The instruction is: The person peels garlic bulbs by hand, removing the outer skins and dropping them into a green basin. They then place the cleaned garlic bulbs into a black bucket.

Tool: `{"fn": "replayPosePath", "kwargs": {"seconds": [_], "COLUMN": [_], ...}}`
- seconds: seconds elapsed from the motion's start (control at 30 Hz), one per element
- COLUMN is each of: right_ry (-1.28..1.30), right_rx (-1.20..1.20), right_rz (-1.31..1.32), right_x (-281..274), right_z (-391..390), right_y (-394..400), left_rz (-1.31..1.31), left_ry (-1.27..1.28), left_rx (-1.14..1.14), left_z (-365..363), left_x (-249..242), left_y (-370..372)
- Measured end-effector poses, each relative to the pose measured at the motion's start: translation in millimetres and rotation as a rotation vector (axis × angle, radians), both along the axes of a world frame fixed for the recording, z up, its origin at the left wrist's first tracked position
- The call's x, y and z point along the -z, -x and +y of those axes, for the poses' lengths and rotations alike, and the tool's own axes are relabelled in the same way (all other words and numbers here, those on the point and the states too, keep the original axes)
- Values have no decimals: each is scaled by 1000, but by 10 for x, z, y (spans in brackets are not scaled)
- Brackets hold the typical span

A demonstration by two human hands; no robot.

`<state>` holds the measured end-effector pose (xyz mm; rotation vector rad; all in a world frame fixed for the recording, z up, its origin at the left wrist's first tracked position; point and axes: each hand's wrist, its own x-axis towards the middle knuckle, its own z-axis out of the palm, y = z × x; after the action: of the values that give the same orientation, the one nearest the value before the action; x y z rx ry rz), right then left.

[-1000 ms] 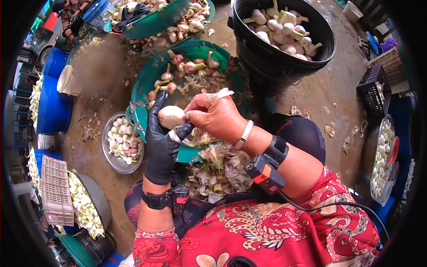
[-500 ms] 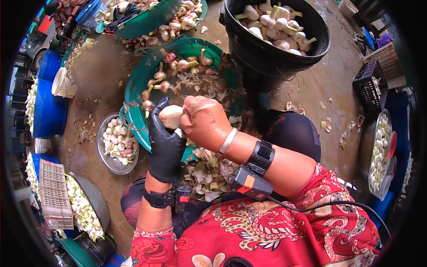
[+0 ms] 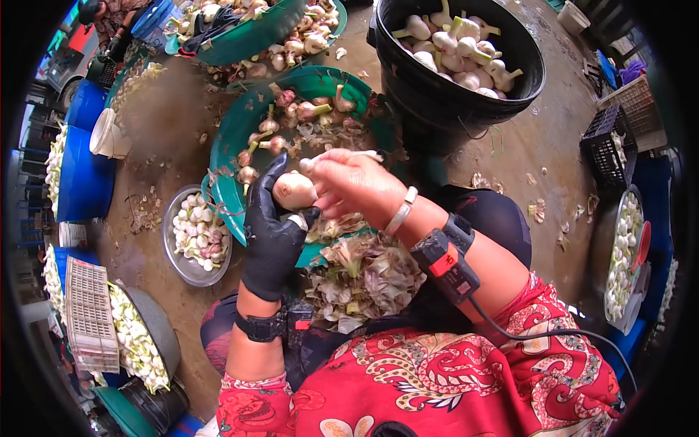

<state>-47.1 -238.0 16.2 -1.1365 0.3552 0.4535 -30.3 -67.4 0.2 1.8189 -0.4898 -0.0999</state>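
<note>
My left hand (image 3: pixel 273 229), in a black glove, has its fingers around a pale garlic bulb (image 3: pixel 293 191) held above the green basin (image 3: pixel 220 156). Something white shows at the tip of that gloved thumb. Bare and wearing a bracelet, my right hand (image 3: pixel 357 188) is just right of the bulb, fingers curled. A pale stalk-like piece (image 3: pixel 369 155) sticks out along its upper side, and a small white end shows by its fingertips. Unpeeled garlic bulbs (image 3: pixel 309 111) with stems and loose skins lie in the basin. Below my hands is a heap of papery garlic skins (image 3: pixel 364 284).
A black bucket (image 3: pixel 451 109) of pale garlic bulbs stands at the upper right. Left of the basin is a metal bowl (image 3: pixel 171 247) with white garlic. A black crate (image 3: pixel 608 142) is at right. Another person (image 3: pixel 116 22) is at the far upper left.
My right hand has moved slightly right and its fist has loosened from over the bulb, exposing more of it. A stalk-like piece now shows in it. The left hand keeps its hold.
</note>
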Motion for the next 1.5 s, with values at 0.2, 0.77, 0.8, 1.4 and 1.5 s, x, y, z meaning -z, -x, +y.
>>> {"fn": "replayPosePath", "kwargs": {"seconds": [0.2,0.77,0.8,1.4,1.5], "right_ry": [-51,108,108,240,-104], "right_rx": [77,-22,-19,-2,80], "right_rz": [-367,-358,-359,-378,-265], "right_x": [44,93,111,118,86], "right_z": [47,13,26,131,114], "right_y": [57,71,70,30,53], "left_rz": [454,719,718,729,772], "left_ry": [440,544,542,528,596], "left_rx": [-42,109,112,28,6], "left_z": [139,240,222,234,209], "left_x": [-228,-131,-164,-11,-122], "left_y": [4,-26,-26,-65,-44]}}
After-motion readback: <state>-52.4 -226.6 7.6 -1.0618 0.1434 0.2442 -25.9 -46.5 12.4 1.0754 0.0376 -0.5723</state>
